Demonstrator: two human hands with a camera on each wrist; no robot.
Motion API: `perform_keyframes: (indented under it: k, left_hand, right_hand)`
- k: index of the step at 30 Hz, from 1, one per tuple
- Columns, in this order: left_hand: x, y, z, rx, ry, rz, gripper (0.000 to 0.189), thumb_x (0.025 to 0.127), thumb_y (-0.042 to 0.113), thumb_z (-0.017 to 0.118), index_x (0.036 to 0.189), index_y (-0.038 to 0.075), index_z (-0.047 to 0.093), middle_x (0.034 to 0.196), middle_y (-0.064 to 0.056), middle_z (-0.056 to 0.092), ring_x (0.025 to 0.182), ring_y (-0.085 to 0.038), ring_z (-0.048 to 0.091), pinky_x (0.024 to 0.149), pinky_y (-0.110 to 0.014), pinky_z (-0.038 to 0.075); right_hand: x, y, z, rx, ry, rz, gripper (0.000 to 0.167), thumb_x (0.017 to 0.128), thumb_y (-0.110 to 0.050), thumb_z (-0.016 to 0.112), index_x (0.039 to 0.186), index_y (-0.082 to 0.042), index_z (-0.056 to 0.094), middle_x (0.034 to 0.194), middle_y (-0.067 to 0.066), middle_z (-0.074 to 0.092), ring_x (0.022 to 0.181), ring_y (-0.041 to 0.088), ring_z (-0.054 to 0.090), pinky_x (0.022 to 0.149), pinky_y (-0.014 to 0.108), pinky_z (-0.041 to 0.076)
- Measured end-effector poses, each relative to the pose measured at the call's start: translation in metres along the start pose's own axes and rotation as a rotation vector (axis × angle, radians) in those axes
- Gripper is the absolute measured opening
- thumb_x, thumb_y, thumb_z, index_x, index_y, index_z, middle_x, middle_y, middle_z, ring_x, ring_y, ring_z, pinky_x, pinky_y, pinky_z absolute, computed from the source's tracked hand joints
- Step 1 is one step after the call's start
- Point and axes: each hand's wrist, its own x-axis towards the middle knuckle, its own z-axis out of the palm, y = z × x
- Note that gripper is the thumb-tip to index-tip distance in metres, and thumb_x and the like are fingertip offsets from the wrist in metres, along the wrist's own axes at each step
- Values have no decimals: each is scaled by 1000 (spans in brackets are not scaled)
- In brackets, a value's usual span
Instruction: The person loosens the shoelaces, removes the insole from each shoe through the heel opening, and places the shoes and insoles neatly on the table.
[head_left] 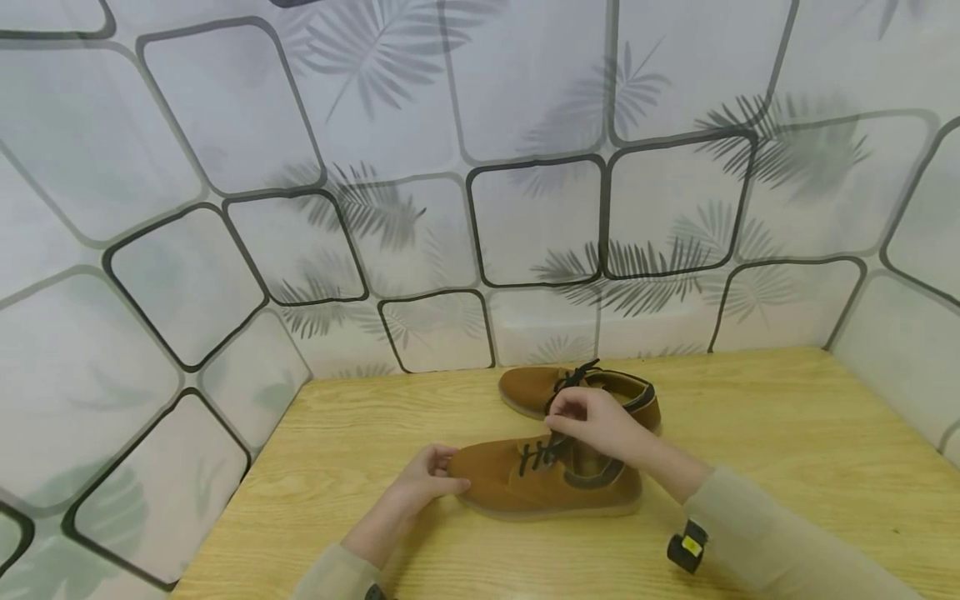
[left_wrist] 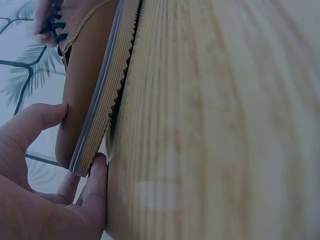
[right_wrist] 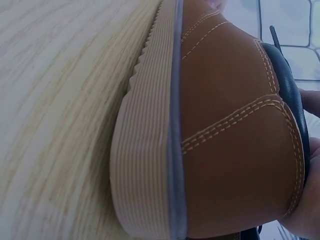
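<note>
A brown lace-up shoe (head_left: 495, 479) with black laces and a pale ridged sole lies on the table, toe to the left. My left hand (head_left: 429, 483) grips its toe; in the left wrist view the thumb (left_wrist: 47, 116) presses on the upper and fingers are under the sole's front edge. Above the shoe's opening, my right hand (head_left: 600, 423) pinches the black shoelace (head_left: 553, 446) near the tongue; its fingertips partly hide the lace. The right wrist view shows the stitched brown heel (right_wrist: 230, 175) up close, with little of the right hand visible.
A matching brown shoe (head_left: 528, 387) lies just behind, partly covered by my right hand. Both rest on a wood-grain table (head_left: 360, 417). Patterned covering (head_left: 540, 217) rises along the table's back and sides.
</note>
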Motion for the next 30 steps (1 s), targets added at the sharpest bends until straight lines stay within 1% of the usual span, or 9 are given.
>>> perform_keyframes:
  k: [5, 10, 13, 18, 21, 23, 26, 28, 30]
  left_hand:
    - [0, 1, 0, 8, 3, 1, 63, 86, 3, 79, 142, -4, 51, 131, -17, 54, 110, -24, 51, 98, -38, 46]
    - [0, 0, 0, 15, 9, -2, 62, 86, 4, 79, 142, -3, 51, 132, -17, 53, 112, -25, 52, 99, -40, 46]
    - [1, 0, 0, 14, 7, -3, 62, 86, 4, 79, 142, -3, 51, 131, -17, 54, 112, -25, 53, 99, -40, 47]
    - [1, -1, 0, 11, -3, 4, 63, 87, 4, 79, 142, -4, 50, 130, -16, 55, 110, -24, 54, 98, -39, 47]
    - [1, -1, -1, 11, -10, 9, 63, 87, 4, 78, 142, -4, 50, 130, -16, 54, 109, -23, 54, 98, -38, 47]
    - [1, -1, -1, 11, -13, 12, 63, 87, 4, 78, 142, -5, 49, 129, -16, 55, 109, -23, 54, 98, -38, 47]
    - [0, -1, -1, 8, -23, 20, 63, 87, 4, 78, 142, -5, 48, 128, -16, 56, 107, -22, 56, 98, -37, 48]
    - [0, -2, -1, 6, -33, 26, 63, 88, 4, 77, 143, -6, 48, 127, -15, 56, 107, -21, 56, 98, -37, 48]
    - [0, -2, -1, 3, -40, 31, 63, 88, 4, 77, 143, -6, 47, 128, -16, 57, 108, -21, 57, 99, -37, 48]
  right_hand:
    - [-1, -2, -1, 53, 45, 63, 13, 102, -20, 71, 101, -7, 73, 96, 5, 72, 80, 10, 58, 71, 24, 50]
    - [-1, -3, -3, 78, 90, 66, 18, 104, -19, 69, 106, -1, 73, 102, 11, 73, 81, 10, 57, 71, 25, 49]
    - [-2, -3, -4, 96, 112, 76, 20, 105, -19, 67, 109, 1, 71, 101, 14, 71, 80, 11, 55, 71, 26, 49]
    - [-3, -5, -6, 154, 122, 111, 25, 108, -19, 62, 115, 4, 68, 104, 18, 69, 86, 12, 60, 76, 26, 54]
    - [-3, -6, -6, 186, 116, 117, 26, 108, -19, 62, 117, 6, 66, 108, 19, 69, 90, 13, 63, 80, 25, 56]
    - [-3, -5, -6, 195, 102, 110, 26, 109, -18, 61, 117, 7, 65, 105, 17, 68, 89, 13, 61, 79, 26, 55]
    - [-3, -4, -5, 169, 72, 82, 24, 108, -17, 61, 114, 6, 66, 100, 11, 66, 85, 12, 59, 76, 27, 53]
    - [-4, -4, -3, 117, 46, 49, 21, 107, -19, 64, 108, 1, 68, 96, 8, 66, 81, 10, 57, 74, 27, 52]
    - [-4, -3, -1, 40, 25, 18, 17, 104, -22, 69, 101, -5, 70, 92, 4, 65, 78, 9, 55, 71, 26, 50]
